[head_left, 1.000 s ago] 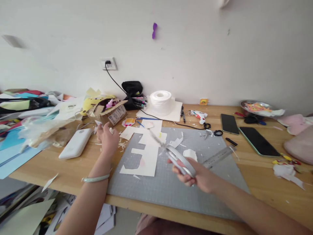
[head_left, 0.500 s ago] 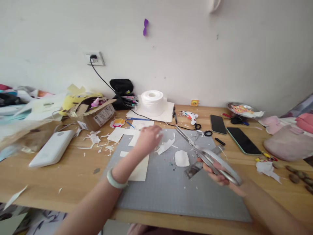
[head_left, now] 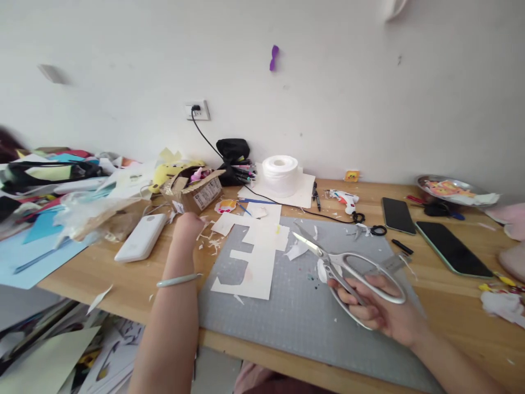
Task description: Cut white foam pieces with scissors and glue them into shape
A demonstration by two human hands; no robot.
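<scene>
My right hand (head_left: 369,306) holds large silver scissors (head_left: 326,256) above the grey cutting mat (head_left: 295,323), their blades parted and pointing up and left. My left hand (head_left: 189,225) is over the paper scraps (head_left: 212,243) left of the mat, in front of the cardboard box (head_left: 199,192); its fingers are mostly hidden and blurred. Cut white paper (head_left: 260,273) lies on the mat between my hands. A small white paper piece (head_left: 322,271) is partly covered by the scissors.
A white roll (head_left: 280,176) stands near the wall. Two phones (head_left: 397,215) and a glue gun (head_left: 345,201) lie at the back right. At left are a white power bank (head_left: 140,237) and piled papers. A black cable crosses the table's back.
The view has turned left. My left hand has moved left, away from the mat, to the scraps by the box. The scissors in my right hand have opened wider.
</scene>
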